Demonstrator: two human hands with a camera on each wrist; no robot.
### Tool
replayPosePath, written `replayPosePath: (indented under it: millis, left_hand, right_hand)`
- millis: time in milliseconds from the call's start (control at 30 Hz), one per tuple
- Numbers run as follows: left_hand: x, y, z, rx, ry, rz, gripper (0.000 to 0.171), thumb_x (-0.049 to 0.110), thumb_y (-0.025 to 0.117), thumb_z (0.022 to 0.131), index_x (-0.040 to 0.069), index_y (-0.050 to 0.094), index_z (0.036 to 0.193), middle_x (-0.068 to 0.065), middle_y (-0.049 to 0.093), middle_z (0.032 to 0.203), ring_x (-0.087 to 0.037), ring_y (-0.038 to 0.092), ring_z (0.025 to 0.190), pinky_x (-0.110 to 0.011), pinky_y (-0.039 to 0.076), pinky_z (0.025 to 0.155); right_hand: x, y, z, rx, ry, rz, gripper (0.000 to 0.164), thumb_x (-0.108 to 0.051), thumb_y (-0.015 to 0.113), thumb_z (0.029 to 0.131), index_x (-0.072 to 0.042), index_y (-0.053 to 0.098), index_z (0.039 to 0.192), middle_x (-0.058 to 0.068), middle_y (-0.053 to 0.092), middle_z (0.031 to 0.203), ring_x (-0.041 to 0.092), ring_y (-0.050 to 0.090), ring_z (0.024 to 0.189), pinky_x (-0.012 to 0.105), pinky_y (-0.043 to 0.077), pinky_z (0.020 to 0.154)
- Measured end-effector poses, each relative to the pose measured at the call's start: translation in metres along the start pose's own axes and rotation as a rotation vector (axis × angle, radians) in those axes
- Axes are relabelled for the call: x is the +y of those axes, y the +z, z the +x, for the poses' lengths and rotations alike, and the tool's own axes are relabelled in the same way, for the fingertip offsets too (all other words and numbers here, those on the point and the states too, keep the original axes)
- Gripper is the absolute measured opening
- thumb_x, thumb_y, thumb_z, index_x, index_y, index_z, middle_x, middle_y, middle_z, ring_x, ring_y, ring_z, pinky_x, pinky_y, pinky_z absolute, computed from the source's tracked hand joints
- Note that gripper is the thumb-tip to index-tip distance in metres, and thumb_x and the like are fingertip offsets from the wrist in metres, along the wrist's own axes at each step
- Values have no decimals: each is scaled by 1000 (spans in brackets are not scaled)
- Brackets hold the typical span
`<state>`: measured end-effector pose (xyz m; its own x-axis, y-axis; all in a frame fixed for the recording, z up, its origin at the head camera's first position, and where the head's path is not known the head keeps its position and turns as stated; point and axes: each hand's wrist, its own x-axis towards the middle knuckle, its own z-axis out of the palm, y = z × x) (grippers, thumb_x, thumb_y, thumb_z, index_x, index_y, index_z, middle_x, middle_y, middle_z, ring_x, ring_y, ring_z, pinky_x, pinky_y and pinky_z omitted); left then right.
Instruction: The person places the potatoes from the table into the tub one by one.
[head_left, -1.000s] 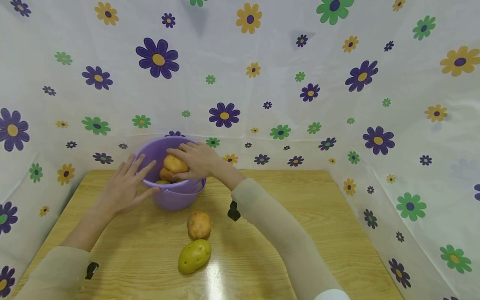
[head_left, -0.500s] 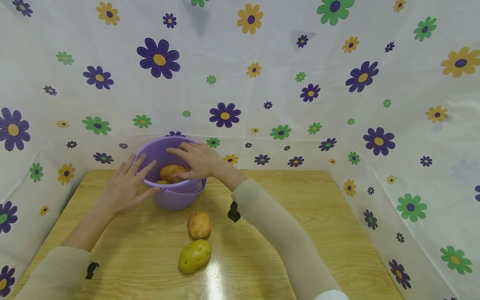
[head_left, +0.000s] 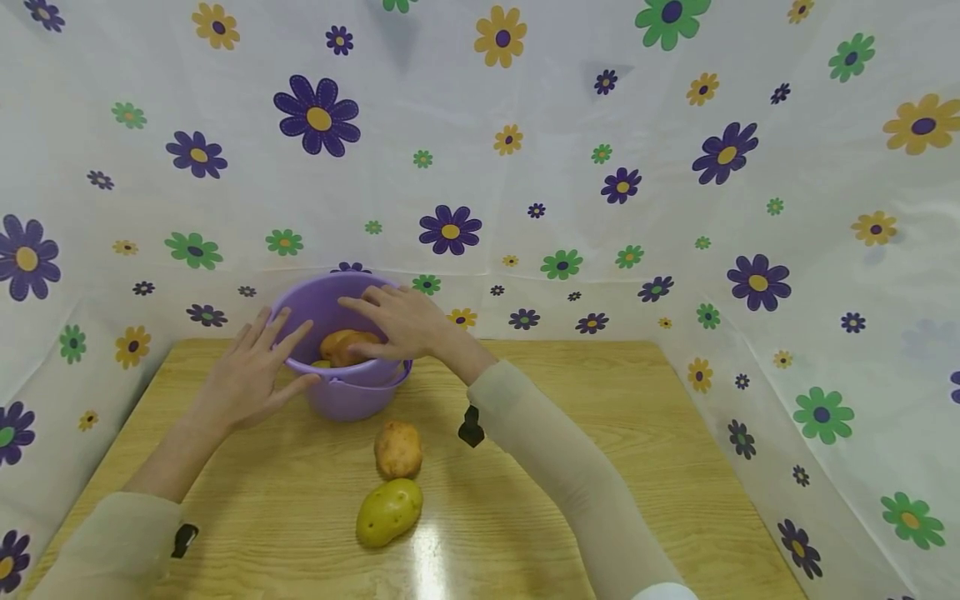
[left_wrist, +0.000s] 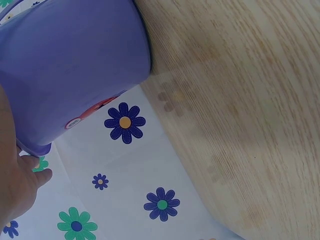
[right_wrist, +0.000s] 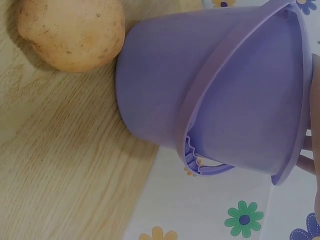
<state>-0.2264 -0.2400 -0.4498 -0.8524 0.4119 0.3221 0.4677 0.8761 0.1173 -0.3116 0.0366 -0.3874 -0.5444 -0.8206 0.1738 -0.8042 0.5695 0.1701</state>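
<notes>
A purple bucket (head_left: pixel 352 402) stands at the back left of the table, its handle (right_wrist: pixel 202 95) folded down against its side. Inside lie brown potatoes (head_left: pixel 343 345), partly hidden by the right hand, with a bit of something yellow-green beside them. Across the bucket's mouth at the right rim spreads my right hand (head_left: pixel 408 323), fingers extended, holding nothing. At the left rim my left hand (head_left: pixel 243 377) rests with fingers spread and nearly straight. In front of the bucket, a brown potato (head_left: pixel 399 450) and a yellow-green potato (head_left: pixel 390 512) lie on the wooden tabletop.
A white sheet with flowers (head_left: pixel 450 232) hangs behind the wooden table (head_left: pixel 585 400) and along both sides. The bucket stands close to the back sheet. Black straps (head_left: pixel 471 427) show below each sleeve.
A second ago my right hand held a brown potato above the bucket. That potato has dropped in among the others, and the right hand has shifted slightly right. The left hand stays put.
</notes>
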Motion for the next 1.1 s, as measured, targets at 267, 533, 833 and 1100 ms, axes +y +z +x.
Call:
replayPosePath:
  millis: [267,533,833,1100]
  left_hand:
    - [0,1,1,1,1,2,84,58,63,99,13,37,165,-29,27,172,-52,17,162,-74,26,127]
    - [-1,2,0,6,3,7,84,57,64,98,13,38,164,-28,28,172,-53,18,161,-74,26,126]
    - [0,-2,-1,35,21,-12,82,58,62,100,11,38,164,-31,30,170,-55,20,160,-77,29,123]
    - [-1,-1,1,9,9,-1,83,57,63,99,13,37,165,-29,27,171,-54,18,161,-75,27,125]
  right_hand:
    - [-1,1,-7,51,-11,-11,77,-67,54,101,-23,42,162,5,63,144,23,68,122,36,59,103]
    - [-2,-1,-17,111,-34,27,76,-65,60,99,-22,45,160,6,63,147,25,65,131,38,58,108]
    - [-8,-5,-28,154,-80,-3,80,-67,63,96,-21,47,159,6,62,151,24,61,139,40,51,118]
    - [-14,-9,-42,147,-86,3,86,-70,62,94,-19,43,161,7,58,157,25,58,143,43,49,121]
